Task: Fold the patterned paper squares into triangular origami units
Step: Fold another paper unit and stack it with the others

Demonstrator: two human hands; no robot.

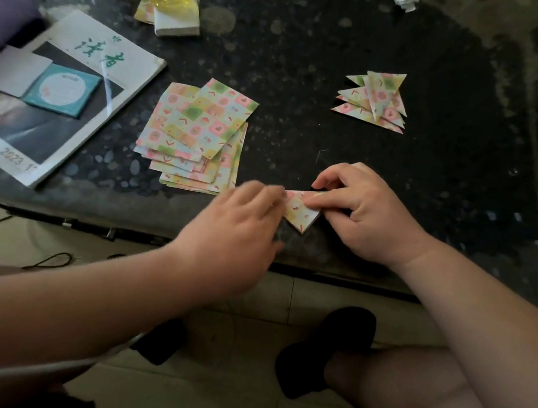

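Our right hand (367,215) presses the paper unit (300,214) flat, setting its crease. Our left hand (239,222), at its nine o'clock, is blurred; grip unclear

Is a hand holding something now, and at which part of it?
The folded patterned paper triangle. The right hand presses its upper right part; the blurred left hand touches its left corner. Whether either pinches it cannot be told.

Perhaps open tabletop (296,114) between stack (199,131), triangles (373,98)
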